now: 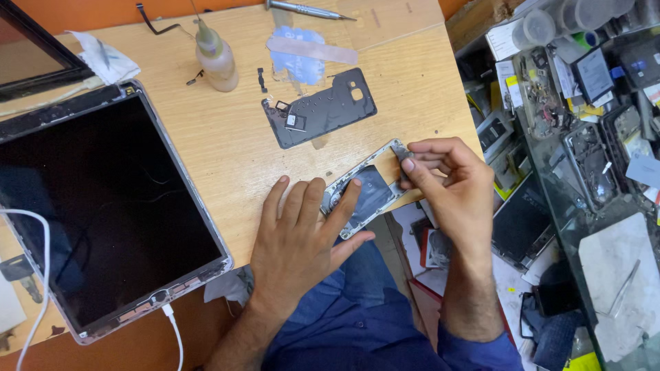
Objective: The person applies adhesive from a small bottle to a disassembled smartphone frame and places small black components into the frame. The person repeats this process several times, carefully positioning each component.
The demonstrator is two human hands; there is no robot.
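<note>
The person's left hand lies flat and spread on the wooden table, its index finger pressed onto the dark inner face of an opened phone frame that sits at the table's front edge, tilted diagonally. The right hand pinches a small grey part between thumb and fingertips at the frame's upper corner; whether that part is loose or attached to the frame cannot be told. Just beyond the frame lies a dark phone back plate with a camera cut-out, and near it a small squeeze bottle stands upright. A screwdriver rests at the far edge. To the left, a large tablet with a dark screen lies flat, a white cable plugged into its near end.
</note>
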